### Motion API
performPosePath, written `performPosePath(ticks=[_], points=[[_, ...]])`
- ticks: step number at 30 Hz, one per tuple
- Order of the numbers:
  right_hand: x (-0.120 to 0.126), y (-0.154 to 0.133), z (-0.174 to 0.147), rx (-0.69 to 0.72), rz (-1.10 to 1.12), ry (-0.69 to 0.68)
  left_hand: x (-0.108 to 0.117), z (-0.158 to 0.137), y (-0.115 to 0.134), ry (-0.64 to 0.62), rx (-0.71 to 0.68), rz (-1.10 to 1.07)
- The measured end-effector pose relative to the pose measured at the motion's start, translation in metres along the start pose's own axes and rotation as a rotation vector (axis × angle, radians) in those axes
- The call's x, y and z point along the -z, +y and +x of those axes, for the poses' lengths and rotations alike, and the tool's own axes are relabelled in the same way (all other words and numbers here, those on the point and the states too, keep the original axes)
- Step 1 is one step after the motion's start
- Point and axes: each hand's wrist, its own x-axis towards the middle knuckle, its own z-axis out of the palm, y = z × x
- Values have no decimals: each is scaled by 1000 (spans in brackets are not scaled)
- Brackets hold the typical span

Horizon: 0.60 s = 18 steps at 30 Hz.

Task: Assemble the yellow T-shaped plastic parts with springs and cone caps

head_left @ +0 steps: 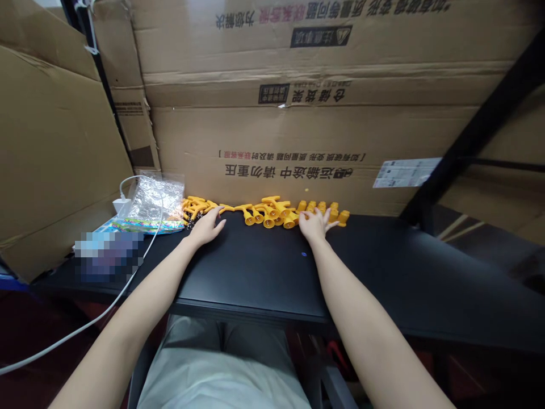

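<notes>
Brown cardboard (272, 128) stands behind our black table (251, 272), where yellow pieces (272, 213) lie along the back, and our left hand (206, 227) has thumb and fingers apart beside them, while our right hand (314, 226) is among them, maybe pinching one, we cannot tell.

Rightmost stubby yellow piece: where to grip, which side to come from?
Probably pinch the rightmost stubby yellow piece across its sides, coming from the front right with the right hand. Its short, stout body should suit a thumb-and-finger pinch; the other stubby pieces crowd its left.
</notes>
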Motion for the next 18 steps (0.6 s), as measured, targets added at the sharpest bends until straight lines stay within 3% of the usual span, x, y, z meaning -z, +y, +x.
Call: performPosePath(ticks=[3,6,12,18], points=[[0,-3,-2,-106,-19,-130,1,0,0,-15,4,2],[2,-2,-3,-139,-20,-147,1,0,1,-18,4,5],[8,-8,-4,-27,-3,58,3,1,0,-14,25,64],[8,-26,-8,237,132,227,3,2,-4,1,127,218]])
